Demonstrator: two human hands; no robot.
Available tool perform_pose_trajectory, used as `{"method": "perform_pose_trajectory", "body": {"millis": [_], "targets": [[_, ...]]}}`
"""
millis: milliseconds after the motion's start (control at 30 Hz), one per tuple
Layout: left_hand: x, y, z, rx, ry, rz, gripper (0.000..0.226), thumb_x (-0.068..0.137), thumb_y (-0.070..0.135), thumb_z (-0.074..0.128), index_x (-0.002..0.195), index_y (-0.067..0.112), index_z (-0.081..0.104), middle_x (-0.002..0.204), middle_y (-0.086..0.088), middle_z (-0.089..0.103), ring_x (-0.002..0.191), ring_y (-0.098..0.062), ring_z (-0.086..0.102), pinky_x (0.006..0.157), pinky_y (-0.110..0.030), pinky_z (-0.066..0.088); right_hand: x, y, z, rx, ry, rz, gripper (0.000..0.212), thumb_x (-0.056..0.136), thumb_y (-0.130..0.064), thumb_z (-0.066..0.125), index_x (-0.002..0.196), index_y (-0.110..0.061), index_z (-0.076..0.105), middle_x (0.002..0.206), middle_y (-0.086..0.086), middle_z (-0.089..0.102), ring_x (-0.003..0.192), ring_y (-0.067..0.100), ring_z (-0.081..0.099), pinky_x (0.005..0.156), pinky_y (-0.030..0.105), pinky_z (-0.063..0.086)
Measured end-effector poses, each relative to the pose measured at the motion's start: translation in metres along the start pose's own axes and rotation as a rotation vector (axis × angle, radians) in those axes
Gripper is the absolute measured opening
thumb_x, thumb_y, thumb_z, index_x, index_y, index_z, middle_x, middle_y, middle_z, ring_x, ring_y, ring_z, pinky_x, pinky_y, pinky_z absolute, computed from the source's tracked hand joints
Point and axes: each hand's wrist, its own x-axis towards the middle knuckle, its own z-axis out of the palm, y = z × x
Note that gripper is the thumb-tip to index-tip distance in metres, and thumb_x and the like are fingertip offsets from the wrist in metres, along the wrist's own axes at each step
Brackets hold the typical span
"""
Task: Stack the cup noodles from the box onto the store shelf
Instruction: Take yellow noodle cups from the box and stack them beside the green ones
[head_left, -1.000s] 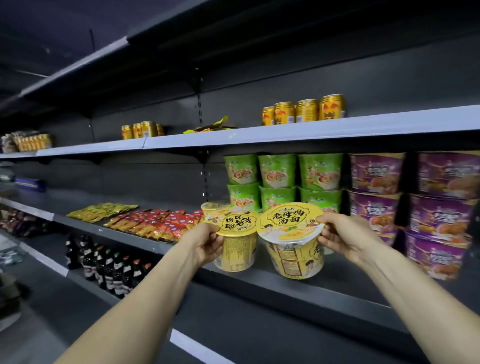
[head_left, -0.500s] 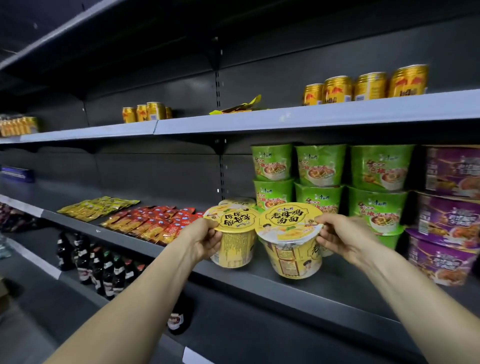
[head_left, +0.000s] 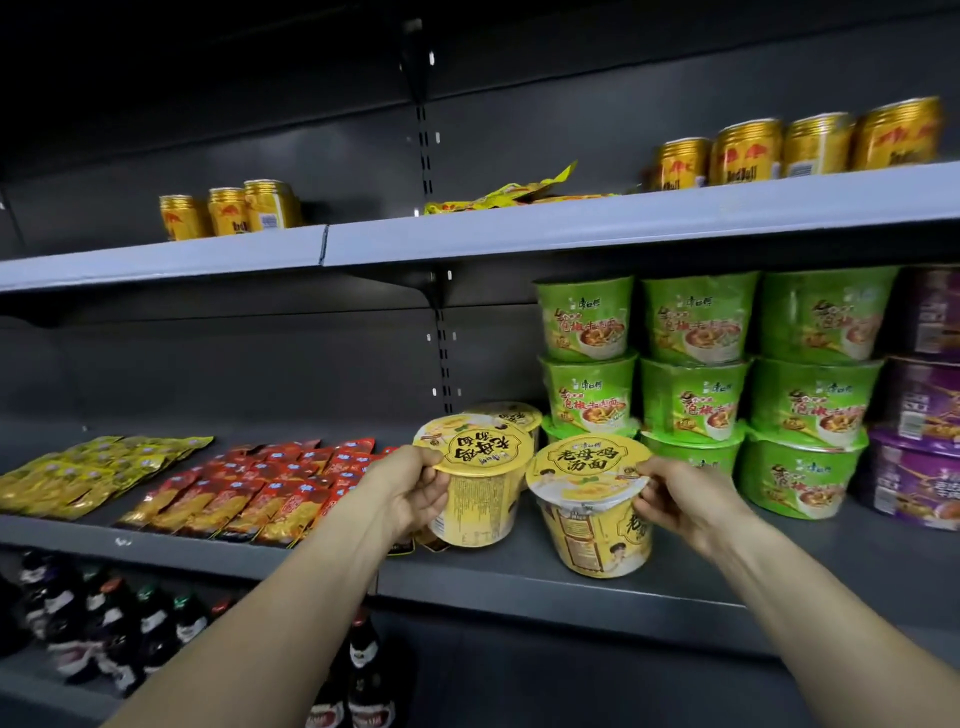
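**Drawn apart, both in hand**

Since half a second ago you have pulled the two cups apart: their lids overlapped then, and now a gap shows. Your left hand (head_left: 410, 493) grasps the left yellow cup (head_left: 480, 499) at its rim, thumb on the lid. Your right hand (head_left: 680, 501) pinches the rim of the right yellow cup (head_left: 597, 525). Both are at the middle shelf (head_left: 519, 579), near its front edge, left of the stacked green cups (head_left: 693, 374). A third yellow cup (head_left: 514, 415) stands farther back.

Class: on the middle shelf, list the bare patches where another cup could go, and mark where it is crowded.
Bare: the front strip of the middle shelf, and the patch right of the right hand, before the green cups. Crowded: red sachets crowd the left hand and its yellow cup; purple cups fill the far right.
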Motion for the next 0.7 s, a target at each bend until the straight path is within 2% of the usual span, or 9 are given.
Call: {"method": "perform_pose_trajectory", "body": {"millis": [200,267,400,467,500,567,633,700], "targets": [[0.025,0.009,-0.013,-0.016,-0.037,-0.027,0.031,0.093,0.007,0.058,0.063,0.01,0.05,0.039,0.003,0.048,0.039,-0.009,0.055,0.062,-0.028,0.047,0.019,0.006,0.013,-0.005,0.044,0.028,0.008,0.087,-0.002,0.062,0.082,0.0,0.057,0.063,0.007,0.051,0.055,0.014,0.051,0.036,0.021,0.05],[0.028,0.013,-0.016,-0.019,-0.05,-0.033,0.033,0.093,0.007,0.058,0.061,0.009,0.05,0.041,0.002,0.048,0.036,-0.009,0.054,0.061,-0.028,0.047,0.024,0.004,0.012,-0.04,0.058,0.037,0.011,0.087,-0.002,0.061,0.078,-0.001,0.056,0.063,0.008,0.05,0.055,0.014,0.05,0.037,0.022,0.052],[0.033,0.023,-0.015,-0.002,-0.089,-0.018,0.029,0.092,0.007,0.057,0.064,0.01,0.05,0.057,0.001,0.048,0.035,-0.009,0.053,0.061,-0.028,0.047,0.023,-0.001,0.006,-0.297,0.081,0.003,0.018,0.086,-0.008,0.064,0.07,-0.003,0.056,0.059,0.011,0.053,0.054,0.017,0.051,0.038,0.023,0.051],[0.035,0.028,-0.013,-0.003,-0.115,-0.021,0.028,0.092,0.008,0.057,0.065,0.01,0.05,0.057,0.001,0.048,0.036,-0.009,0.054,0.06,-0.028,0.046,0.022,-0.008,0.007,-0.558,0.111,-0.075,0.02,0.085,-0.015,0.066,0.072,-0.002,0.059,0.067,0.014,0.058,0.06,0.022,0.055,0.05,0.029,0.053],[0.035,0.03,-0.012,-0.003,-0.126,-0.023,0.028,0.092,0.008,0.058,0.065,0.01,0.051,0.053,0.002,0.048,0.035,-0.009,0.054,0.06,-0.028,0.046,0.02,-0.013,0.009,-0.774,0.14,-0.145,0.02,0.084,-0.019,0.067,0.076,-0.002,0.061,0.078,0.015,0.062,0.069,0.026,0.058,0.061,0.033,0.053],[0.035,0.033,-0.01,0.005,-0.145,-0.027,0.027,0.091,0.008,0.058,0.065,0.01,0.051,0.046,0.003,0.049,0.034,-0.009,0.054,0.06,-0.028,0.047,0.01,-0.021,0.022,-1.154,0.198,-0.335,0.027,0.084,-0.027,0.065,0.101,-0.006,0.064,0.111,0.016,0.059,0.097,0.03,0.059,0.085,0.038,0.05],[0.033,0.037,-0.008,0.018,-0.174,-0.028,0.025,0.091,0.008,0.058,0.067,0.009,0.052,0.043,0.003,0.049,0.034,-0.009,0.055,0.062,-0.028,0.047,-0.001,-0.026,0.042,-1.236,0.157,-0.532,0.047,0.087,-0.028,0.063,0.129,-0.011,0.054,0.136,0.011,0.045,0.121,0.028,0.049,0.1,0.036,0.041],[0.032,0.041,-0.006,0.016,-0.203,-0.028,0.024,0.092,0.008,0.057,0.068,0.009,0.053,0.043,0.003,0.049,0.035,-0.009,0.055,0.062,-0.028,0.047,-0.012,-0.03,0.066,-1.225,0.004,-0.683,0.061,0.085,-0.027,0.065,0.14,-0.014,0.043,0.146,0.007,0.038,0.129,0.023,0.044,0.104,0.033,0.038]]}}
